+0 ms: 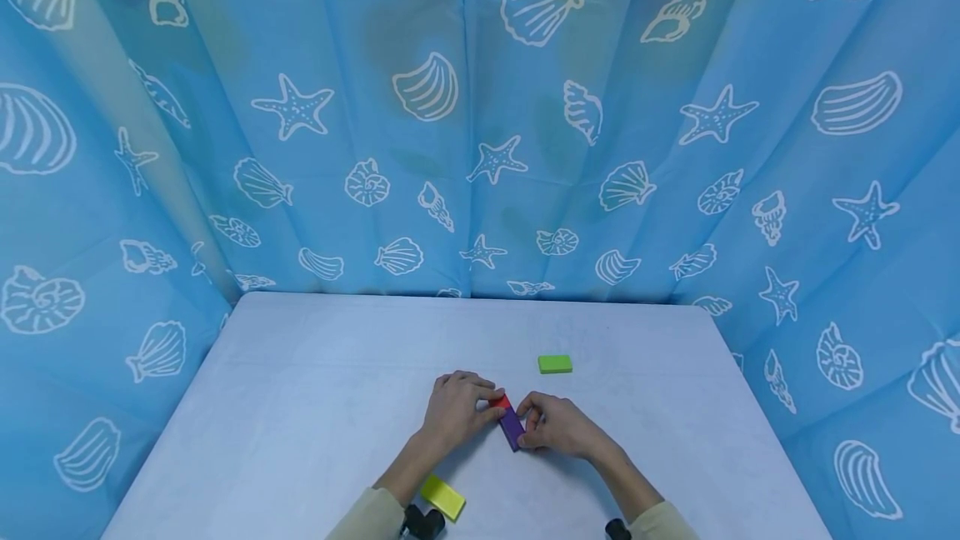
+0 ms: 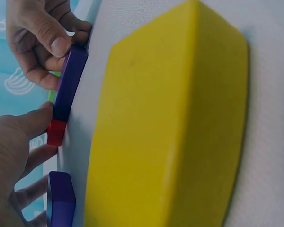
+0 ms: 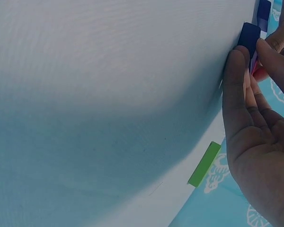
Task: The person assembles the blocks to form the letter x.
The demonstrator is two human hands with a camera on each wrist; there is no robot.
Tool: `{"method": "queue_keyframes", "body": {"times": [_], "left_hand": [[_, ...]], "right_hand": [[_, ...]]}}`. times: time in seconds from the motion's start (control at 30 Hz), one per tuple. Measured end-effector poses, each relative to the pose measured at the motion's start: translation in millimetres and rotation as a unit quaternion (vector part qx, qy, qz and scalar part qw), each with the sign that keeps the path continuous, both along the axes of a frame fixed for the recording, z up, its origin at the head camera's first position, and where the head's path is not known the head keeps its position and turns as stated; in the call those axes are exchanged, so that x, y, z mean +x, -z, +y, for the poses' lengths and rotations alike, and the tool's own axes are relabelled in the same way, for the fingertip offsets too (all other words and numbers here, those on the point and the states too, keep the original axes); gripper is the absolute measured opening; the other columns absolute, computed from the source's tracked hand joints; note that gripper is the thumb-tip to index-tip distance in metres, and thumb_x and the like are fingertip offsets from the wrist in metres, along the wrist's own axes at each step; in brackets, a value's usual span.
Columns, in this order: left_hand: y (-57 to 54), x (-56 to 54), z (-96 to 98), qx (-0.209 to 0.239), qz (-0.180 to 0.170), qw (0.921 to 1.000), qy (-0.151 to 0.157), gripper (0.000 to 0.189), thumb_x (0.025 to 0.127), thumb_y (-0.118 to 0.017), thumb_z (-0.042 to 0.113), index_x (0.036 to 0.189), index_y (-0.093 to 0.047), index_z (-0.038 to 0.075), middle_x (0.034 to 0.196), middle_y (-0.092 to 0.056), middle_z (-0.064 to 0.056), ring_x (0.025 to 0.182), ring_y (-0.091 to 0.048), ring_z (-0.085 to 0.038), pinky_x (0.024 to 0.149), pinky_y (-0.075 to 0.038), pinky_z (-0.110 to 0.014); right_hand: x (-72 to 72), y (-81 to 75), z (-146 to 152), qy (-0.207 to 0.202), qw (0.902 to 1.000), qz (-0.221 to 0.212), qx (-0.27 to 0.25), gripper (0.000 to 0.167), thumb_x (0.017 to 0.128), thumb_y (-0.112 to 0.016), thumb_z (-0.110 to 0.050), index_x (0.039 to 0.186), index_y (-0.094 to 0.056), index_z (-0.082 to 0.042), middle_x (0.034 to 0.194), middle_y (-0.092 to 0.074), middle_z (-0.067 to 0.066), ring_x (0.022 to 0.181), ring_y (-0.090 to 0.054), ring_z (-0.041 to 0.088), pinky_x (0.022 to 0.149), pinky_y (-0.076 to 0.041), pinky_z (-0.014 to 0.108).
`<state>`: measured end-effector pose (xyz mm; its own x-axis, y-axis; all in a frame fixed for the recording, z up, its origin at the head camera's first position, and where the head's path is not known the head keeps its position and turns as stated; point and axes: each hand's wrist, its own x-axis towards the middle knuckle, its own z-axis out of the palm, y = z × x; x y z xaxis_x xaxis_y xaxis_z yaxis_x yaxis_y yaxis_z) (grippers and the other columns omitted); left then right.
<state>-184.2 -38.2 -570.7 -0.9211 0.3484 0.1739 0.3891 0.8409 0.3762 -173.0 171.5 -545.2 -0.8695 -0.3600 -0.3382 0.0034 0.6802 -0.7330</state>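
Note:
A purple block [image 1: 512, 430] and a red block [image 1: 502, 401] lie end to end on the table, touching. My left hand [image 1: 459, 408] pinches the red block between thumb and finger. At the purple block's near end, my right hand [image 1: 561, 425] pinches it with thumb and fingertips, as the right wrist view also shows. A second purple block [image 2: 61, 201] stands beside the left hand's lower fingers in the left wrist view; the left hand hides it in the head view. Something pinkish, mostly hidden by fingers, shows along the purple block's far side.
A yellow block [image 1: 443, 497] lies near the left forearm, close to the left wrist camera. Farther back, a green block [image 1: 555, 364] rests on the white-covered table [image 1: 337, 357]. Blue curtains [image 1: 465, 107] with shell prints surround the table's back and sides.

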Motion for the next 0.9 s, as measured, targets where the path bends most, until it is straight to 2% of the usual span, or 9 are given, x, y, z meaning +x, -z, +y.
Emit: {"method": "queue_keyframes", "body": {"times": [0.9], "left_hand": [[-2.4,0.7,1.3,0.015,0.004,0.9999,-0.001,0.027,0.085,-0.078,0.045,0.109,-0.079,0.031,0.112,-0.075,0.010,0.117,-0.061,-0.020,0.104,-0.045,-0.053]], "right_hand": [[-0.4,-1.3,-0.7,0.008,0.9999,-0.009,0.005,0.037,0.080,-0.085,-0.017,0.110,-0.064,-0.011,0.085,-0.061,0.001,0.071,-0.059,0.016,0.062,-0.047,0.031]]}}
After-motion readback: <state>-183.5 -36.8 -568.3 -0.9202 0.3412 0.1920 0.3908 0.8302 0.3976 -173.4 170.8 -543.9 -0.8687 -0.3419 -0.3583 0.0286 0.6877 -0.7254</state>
